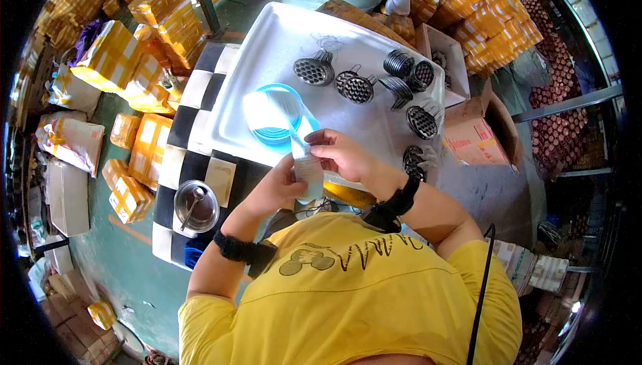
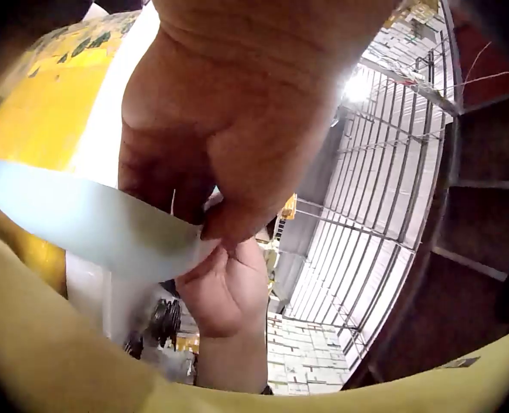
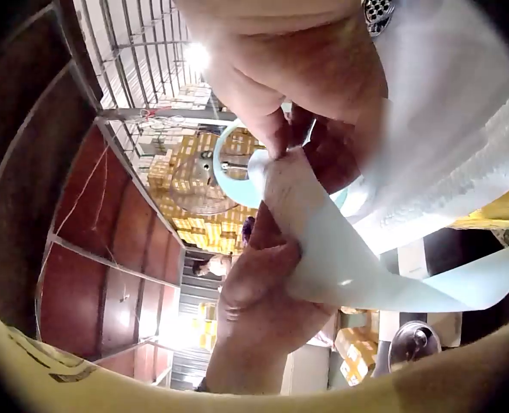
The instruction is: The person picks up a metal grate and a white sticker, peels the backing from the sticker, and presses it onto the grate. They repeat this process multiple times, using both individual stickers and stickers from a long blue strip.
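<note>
A roll of pale blue-white label strip [image 1: 267, 114] lies on the white tabletop. Its loose strip [image 1: 306, 164] runs from the roll toward the person's body and hangs in a curl. My left hand [image 1: 279, 183] grips this strip low down, thumb against its face. Higher up, my right hand [image 1: 344, 154] pinches the strip's edge between thumb and fingers. In the right wrist view, the left hand [image 3: 259, 297] is below the right hand [image 3: 297, 77], both on the bent strip [image 3: 323, 237]. The left wrist view shows the strip [image 2: 91, 219] curving away from the fingers.
Several black perforated metal pieces [image 1: 358, 88] sit on the tabletop's right half. A metal bowl [image 1: 212, 199] with a spoon stands on a checkered surface [image 1: 175, 134] at left. An open carton [image 1: 476, 139] is at right. Taped yellow boxes [image 1: 152, 147] are stacked around.
</note>
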The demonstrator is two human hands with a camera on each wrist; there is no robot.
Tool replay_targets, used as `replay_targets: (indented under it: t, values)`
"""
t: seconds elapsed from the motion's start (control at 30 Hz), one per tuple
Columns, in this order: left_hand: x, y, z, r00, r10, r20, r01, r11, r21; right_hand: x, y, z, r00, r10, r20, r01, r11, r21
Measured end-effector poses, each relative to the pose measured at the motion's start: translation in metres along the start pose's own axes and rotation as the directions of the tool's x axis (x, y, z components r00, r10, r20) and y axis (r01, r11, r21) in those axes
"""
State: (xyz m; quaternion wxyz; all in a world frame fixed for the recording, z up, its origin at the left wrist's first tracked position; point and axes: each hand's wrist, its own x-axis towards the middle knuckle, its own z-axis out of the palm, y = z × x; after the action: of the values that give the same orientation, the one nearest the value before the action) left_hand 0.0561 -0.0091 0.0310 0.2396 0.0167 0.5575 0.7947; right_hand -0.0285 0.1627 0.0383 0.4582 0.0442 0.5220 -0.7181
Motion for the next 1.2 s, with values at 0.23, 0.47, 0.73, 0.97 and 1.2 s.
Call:
replay_targets:
  t: [0.23,0.47,0.73,0.97,1.2]
  values:
    - [0.011,-0.003,-0.013,0.967,-0.096,-0.234,0.071,0.991,-0.111,-0.002,0.004,0.006,0.928,-0.344,0.143,0.363,0.747,-0.557]
    - [0.020,0.009,-0.009,0.957,-0.234,-0.174,0.062,0.747,-0.662,-0.010,-0.007,0.022,0.822,-0.539,0.184,0.495,0.517,-0.699]
    - [0.046,0.004,0.008,0.918,-0.116,-0.379,-0.135,0.807,-0.574,-0.004,-0.009,0.011,0.548,-0.810,0.211,0.511,0.124,-0.851]
    - [0.065,-0.013,-0.015,0.971,-0.147,-0.189,-0.022,0.730,-0.684,-0.052,-0.031,0.003,0.316,-0.842,0.437,0.538,-0.221,-0.813]
    - [0.060,0.003,0.018,0.942,-0.315,0.116,0.336,0.895,-0.295,-0.067,-0.018,-0.028,0.337,-0.867,0.368,0.482,-0.177,-0.858]
